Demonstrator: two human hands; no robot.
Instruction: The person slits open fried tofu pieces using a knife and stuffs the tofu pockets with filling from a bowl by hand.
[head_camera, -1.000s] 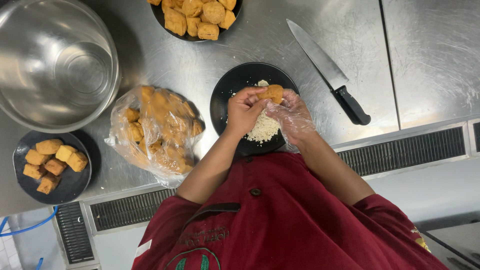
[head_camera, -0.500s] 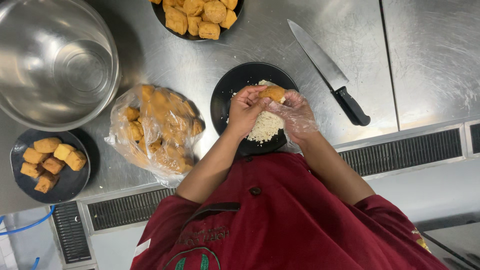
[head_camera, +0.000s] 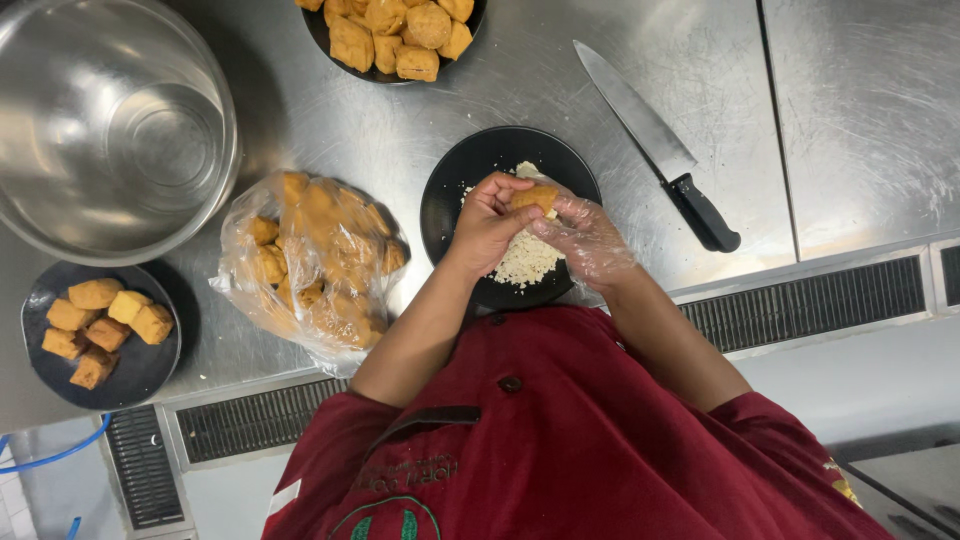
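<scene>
A steel worktop (head_camera: 560, 90) is being seen from above, with a person in a dark red jacket (head_camera: 560, 440) filling the lower part of the view. At the upper left of the view a large steel mixing bowl (head_camera: 110, 120) is being shown, its inside bare. Below and beside it, a clear plastic bag (head_camera: 315, 265) of golden fried pieces is lying slumped on the worktop. A black plate (head_camera: 455, 180) with a heap of pale crumbs (head_camera: 525, 258) is being kept directly in front of the person. A chef's knife (head_camera: 655, 145) with a black handle is lying well apart, on the far side of that plate. Another dark plate (head_camera: 390, 30) of fried pieces is being cut off by the top edge, and a small black dish (head_camera: 100, 335) of the same pieces is sitting beside the bag.

Above the crumbs, a golden fried piece (head_camera: 535, 197) is being pinched between both hands: the bare left hand (head_camera: 490, 225) is being curled around one end, and the right hand (head_camera: 585, 235), in a thin clear glove, is being pressed against the other.
</scene>
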